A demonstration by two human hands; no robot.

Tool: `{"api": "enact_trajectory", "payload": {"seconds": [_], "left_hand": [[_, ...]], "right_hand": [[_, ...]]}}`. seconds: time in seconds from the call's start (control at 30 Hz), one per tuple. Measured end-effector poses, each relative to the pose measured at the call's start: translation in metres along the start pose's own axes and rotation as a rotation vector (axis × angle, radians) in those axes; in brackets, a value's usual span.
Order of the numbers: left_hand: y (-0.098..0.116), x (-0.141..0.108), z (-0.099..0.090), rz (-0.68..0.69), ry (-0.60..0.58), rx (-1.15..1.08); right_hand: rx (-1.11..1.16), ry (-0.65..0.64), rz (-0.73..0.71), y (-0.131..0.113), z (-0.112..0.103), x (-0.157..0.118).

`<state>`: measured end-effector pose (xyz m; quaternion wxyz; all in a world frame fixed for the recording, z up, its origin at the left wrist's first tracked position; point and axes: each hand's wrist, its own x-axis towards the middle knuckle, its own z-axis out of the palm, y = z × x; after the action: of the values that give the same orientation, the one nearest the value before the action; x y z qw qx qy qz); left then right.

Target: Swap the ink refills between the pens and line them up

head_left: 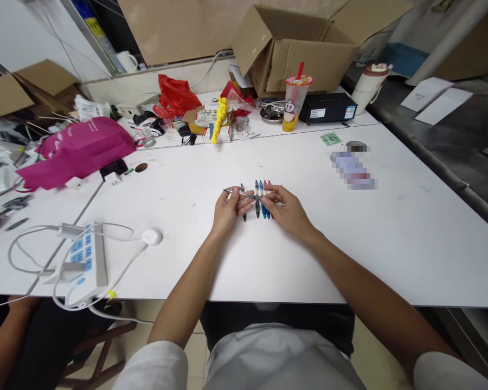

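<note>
Between my two hands a slim pen point(244, 194) is held sideways above the white table. My left hand point(226, 208) pinches its left part between thumb and fingers. At its right end, the fingertips of my right hand point(285, 210) close on the pen. Below and behind the hands several pens lie side by side on the table, pointing away from me: a dark pen point(244, 216) at the left, another dark pen point(257, 210), then blue pens point(263, 213) and pink-topped ones point(268, 183) at the right. My right hand partly covers the rightmost pens.
A white power strip point(100, 265) with cables lies at the left, near a round white plug point(152, 236). Along the back stand a magenta bag point(85, 143), a drink cup point(293, 105), a black box point(329, 108) and an open carton point(305, 59). Another person sits at the far left.
</note>
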<state>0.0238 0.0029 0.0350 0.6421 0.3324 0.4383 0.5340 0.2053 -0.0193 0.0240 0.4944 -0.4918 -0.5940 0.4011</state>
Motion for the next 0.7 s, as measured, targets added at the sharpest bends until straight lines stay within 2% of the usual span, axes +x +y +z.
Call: {"api": "enact_trajectory", "payload": {"seconds": [0.1, 0.4, 0.5, 0.7], "left_hand": [[0.000, -0.001, 0.001, -0.002, 0.015, 0.012], [0.000, 0.002, -0.001, 0.041, 0.068, -0.010], [0.000, 0.003, -0.002, 0.043, 0.077, -0.026], [0.003, 0.004, -0.004, 0.059, 0.130, -0.059]], "right_hand": [[-0.033, 0.008, 0.005, -0.002, -0.001, 0.000], [-0.074, 0.068, -0.124, -0.008, -0.003, 0.002], [-0.091, 0.051, -0.146, -0.006, -0.003, 0.003], [-0.087, 0.046, -0.067, -0.006, -0.012, 0.004]]}}
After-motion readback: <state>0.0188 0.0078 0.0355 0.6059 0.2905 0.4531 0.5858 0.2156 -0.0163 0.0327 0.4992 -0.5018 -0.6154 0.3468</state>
